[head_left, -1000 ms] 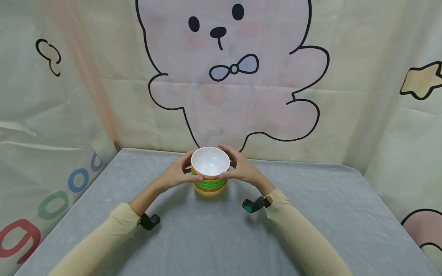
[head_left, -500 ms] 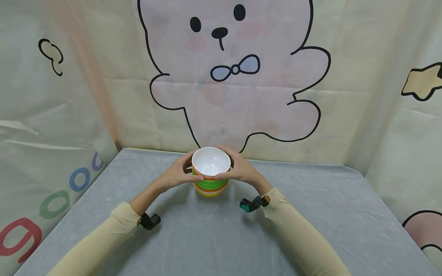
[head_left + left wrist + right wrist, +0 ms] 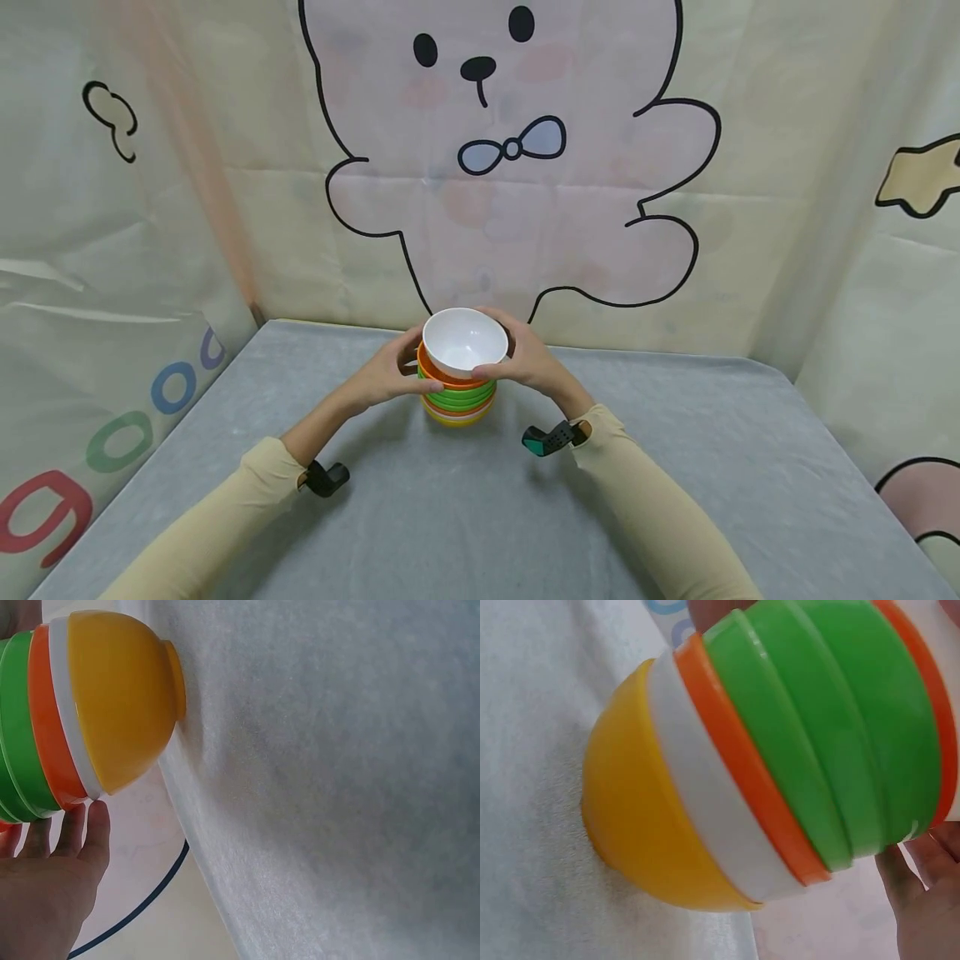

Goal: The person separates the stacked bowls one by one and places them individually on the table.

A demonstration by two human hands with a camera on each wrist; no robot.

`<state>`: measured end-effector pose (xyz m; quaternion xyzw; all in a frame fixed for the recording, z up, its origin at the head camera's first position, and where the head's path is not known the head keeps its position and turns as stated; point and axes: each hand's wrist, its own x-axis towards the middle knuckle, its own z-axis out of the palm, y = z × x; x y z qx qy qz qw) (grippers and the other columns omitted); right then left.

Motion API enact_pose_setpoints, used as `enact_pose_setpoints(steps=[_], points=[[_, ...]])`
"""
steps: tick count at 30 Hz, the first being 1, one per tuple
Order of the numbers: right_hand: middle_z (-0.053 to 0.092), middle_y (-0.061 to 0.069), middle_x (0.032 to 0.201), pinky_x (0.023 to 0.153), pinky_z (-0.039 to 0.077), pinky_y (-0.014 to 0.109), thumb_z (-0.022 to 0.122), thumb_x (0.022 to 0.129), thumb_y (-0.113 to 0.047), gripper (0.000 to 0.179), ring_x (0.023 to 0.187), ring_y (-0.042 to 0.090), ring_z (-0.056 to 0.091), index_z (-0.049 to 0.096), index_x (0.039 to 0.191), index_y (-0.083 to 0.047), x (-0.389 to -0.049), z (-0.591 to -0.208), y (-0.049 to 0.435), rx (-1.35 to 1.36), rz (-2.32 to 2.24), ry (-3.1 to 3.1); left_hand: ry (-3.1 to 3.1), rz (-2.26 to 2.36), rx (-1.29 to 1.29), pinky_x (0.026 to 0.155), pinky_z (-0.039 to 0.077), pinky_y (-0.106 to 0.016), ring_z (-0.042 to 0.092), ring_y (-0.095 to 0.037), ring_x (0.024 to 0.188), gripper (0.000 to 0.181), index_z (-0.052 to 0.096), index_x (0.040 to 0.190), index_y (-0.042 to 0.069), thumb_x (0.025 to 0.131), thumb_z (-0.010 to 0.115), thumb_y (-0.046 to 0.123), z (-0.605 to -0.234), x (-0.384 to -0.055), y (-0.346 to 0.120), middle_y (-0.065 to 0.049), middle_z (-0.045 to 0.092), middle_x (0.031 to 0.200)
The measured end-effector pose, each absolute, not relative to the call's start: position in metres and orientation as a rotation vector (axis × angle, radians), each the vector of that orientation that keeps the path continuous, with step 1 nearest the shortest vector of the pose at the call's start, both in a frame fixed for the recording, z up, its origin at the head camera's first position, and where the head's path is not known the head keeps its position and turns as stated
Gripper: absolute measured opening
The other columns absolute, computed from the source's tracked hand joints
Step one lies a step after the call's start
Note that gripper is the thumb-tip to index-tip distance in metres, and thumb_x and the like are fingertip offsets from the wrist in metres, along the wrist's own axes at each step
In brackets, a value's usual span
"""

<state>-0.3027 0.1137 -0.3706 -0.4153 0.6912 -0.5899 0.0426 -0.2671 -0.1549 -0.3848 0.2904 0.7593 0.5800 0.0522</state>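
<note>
near the back edge of the grey-covered counter (image 3: 435,533), at left, a person's left hand (image 3: 386,375) is clamped around the side of a stack of bowls (image 3: 457,402). next comes the stack itself, upright on the counter: a yellow bowl (image 3: 124,701) lowest, with white, orange and green bands (image 3: 802,742) above. a white bowl (image 3: 465,340) sits off-centre to the right over the top orange bowl (image 3: 452,381), gripped by the right hand (image 3: 534,362), thumb in front.

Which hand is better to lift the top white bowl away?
Probably the right hand: it grips the top white bowl, while the left hand holds the bowl stack underneath.
</note>
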Motion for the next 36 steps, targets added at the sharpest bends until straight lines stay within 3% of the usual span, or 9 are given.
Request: enact_pose_setpoints(steps=[13, 28, 36], points=[[0.049, 0.017, 0.141, 0.096, 0.054, 0.044, 0.093, 0.074, -0.043, 0.101, 0.118, 0.037, 0.052, 0.042, 0.151, -0.001, -0.305, -0.352, 0.128, -1.247, -1.947, 2.068, 2.301, 1.747, 0.863, 0.106, 0.045, -0.048, 0.05, -0.03, 0.13, 0.084, 0.036, 0.157, 0.013, 0.087, 0.082, 0.02, -0.383, -0.266, -0.157, -0.008, 0.049, 0.148], [0.046, 0.015, 0.145, 0.089, 0.057, 0.039, 0.092, 0.077, -0.02, 0.09, 0.12, 0.037, 0.049, 0.044, 0.151, -0.004, -0.303, -0.347, 0.168, -1.175, -1.977, 2.188, 2.281, 1.751, 0.864, 0.107, 0.043, -0.05, 0.046, -0.032, 0.134, 0.09, 0.03, 0.158, 0.006, 0.087, 0.082, 0.022, -0.383, -0.265, -0.155, -0.009, 0.044, 0.152], [0.045, 0.014, 0.145, 0.086, 0.058, 0.038, 0.089, 0.077, -0.005, 0.087, 0.121, 0.036, 0.048, 0.044, 0.151, -0.004, -0.301, -0.351, 0.198, -1.106, -1.93, 2.31, 2.298, 1.74, 0.856, 0.107, 0.043, -0.049, 0.047, -0.031, 0.133, 0.089, 0.032, 0.158, 0.009, 0.087, 0.083, 0.024, -0.386, -0.266, -0.153, -0.009, 0.045, 0.151]])
